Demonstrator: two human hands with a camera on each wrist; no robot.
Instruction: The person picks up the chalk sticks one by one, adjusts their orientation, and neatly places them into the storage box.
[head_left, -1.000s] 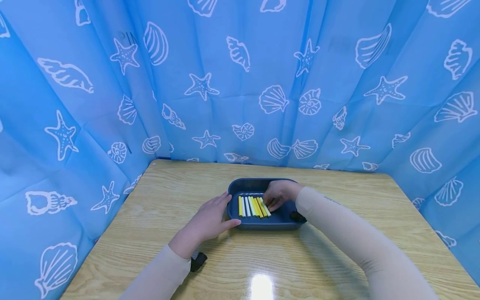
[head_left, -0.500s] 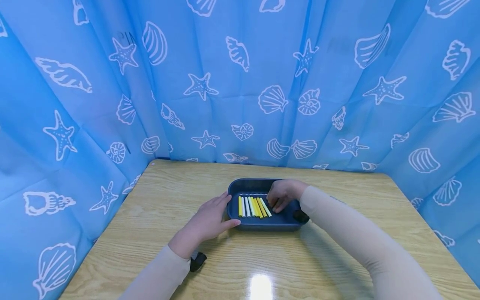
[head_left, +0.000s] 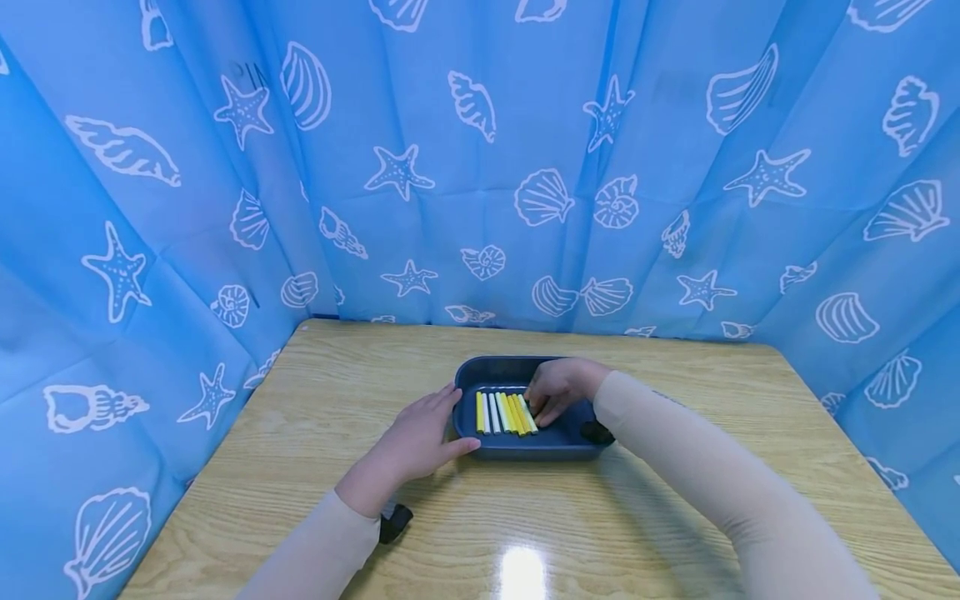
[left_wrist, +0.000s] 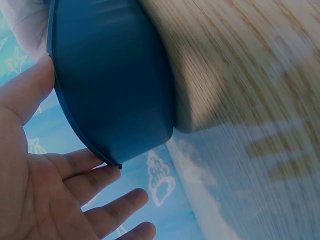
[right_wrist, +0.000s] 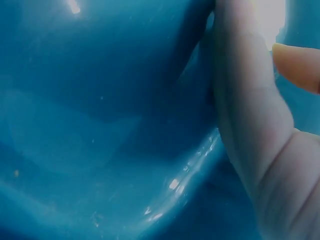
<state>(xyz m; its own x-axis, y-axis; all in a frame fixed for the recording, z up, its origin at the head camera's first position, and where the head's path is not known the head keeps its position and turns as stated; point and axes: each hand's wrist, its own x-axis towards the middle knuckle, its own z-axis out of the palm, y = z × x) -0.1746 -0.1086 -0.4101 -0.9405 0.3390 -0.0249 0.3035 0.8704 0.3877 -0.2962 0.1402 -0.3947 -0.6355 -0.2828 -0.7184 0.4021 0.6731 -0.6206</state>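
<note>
A dark blue tray point(head_left: 525, 453) holds a row of yellow and white sticks point(head_left: 507, 414) that look like chalk, lying side by side. At its left end, my left hand point(head_left: 420, 437) touches the rim with fingers spread. The left wrist view shows thumb and fingertips against the tray's edge point(left_wrist: 80, 131). Inside the tray, my right hand point(head_left: 564, 385) reaches down at the row's right end, its fingers touching the last white stick. A straight finger and a separate thumb tip appear in the right wrist view, above the glossy tray floor point(right_wrist: 70, 130); no stick is distinguishable there.
The tray stands on a wood-grain table point(head_left: 360, 367), towards the back. A blue curtain point(head_left: 465, 200) with white shells and starfish surrounds the table's back and sides. A black strap piece point(head_left: 395, 523) sits at the left wrist.
The right hand moved slightly right, off the row, then back left against it. The rightmost sticks have shifted a little left and lie closer together. The left hand stays on the rim.
</note>
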